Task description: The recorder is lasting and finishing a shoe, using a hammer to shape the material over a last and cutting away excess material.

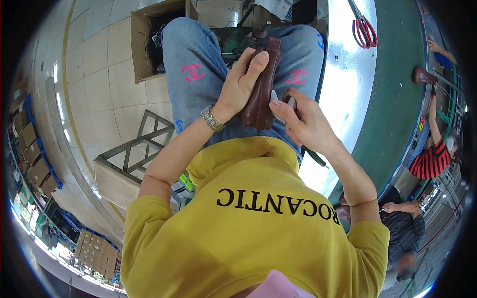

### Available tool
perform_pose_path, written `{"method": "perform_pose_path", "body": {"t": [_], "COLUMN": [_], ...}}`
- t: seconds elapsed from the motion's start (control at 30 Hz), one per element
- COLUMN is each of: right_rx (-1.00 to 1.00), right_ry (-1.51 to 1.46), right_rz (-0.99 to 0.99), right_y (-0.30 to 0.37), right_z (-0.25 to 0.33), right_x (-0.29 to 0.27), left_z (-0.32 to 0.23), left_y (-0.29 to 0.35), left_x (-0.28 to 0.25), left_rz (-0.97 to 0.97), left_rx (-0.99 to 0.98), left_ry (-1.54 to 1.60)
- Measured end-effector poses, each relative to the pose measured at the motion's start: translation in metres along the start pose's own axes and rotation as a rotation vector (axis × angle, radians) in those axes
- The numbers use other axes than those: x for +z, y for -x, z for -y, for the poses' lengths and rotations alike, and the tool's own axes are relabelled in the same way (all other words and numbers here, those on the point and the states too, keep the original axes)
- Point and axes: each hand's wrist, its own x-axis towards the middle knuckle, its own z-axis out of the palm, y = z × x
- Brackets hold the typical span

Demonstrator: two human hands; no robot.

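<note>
In front of my lap my left hand (pixel 243 82) grips a long brown leather piece (pixel 261 97), thumb across its upper part. The piece stands roughly upright, seamed lengthwise, with a narrow flap sticking up at its top. My right hand (pixel 310 119) is closed around a small grey tool (pixel 275 99) with a pale, pointed tip. That tip touches or nearly touches the right side of the leather near its lower end; I cannot tell which. The fingers hide most of the tool, so its kind is unclear.
To my right runs a shiny metal worktop (pixel 343 94) with red-handled scissors (pixel 365 32) on it, beside a green surface (pixel 392 89). An open cardboard box (pixel 141 44) with dark contents stands at the front left. A metal frame (pixel 144 144) is by my left arm. Other people sit at far right.
</note>
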Motion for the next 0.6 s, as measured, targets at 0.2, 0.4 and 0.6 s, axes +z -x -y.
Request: {"method": "perform_pose_path", "body": {"t": [0.2, 0.4, 0.6], "right_rx": [-0.214, 0.0, 0.021], "right_ry": [0.357, -0.4, -0.489], "right_rz": [-0.227, 0.028, 0.043], "right_y": [0.0, -0.007, 0.007], "right_z": [0.009, -0.016, -0.037], "right_x": [-0.001, -0.004, 0.001], "left_z": [0.005, 0.008, 0.001], "left_y": [-0.018, -0.03, -0.02], "left_x": [-0.001, -0.006, -0.006], "left_rz": [0.006, 0.065, 0.128], "left_rx": [-0.065, -0.175, -0.243], "left_ry": [0.054, 0.143, 0.261]}}
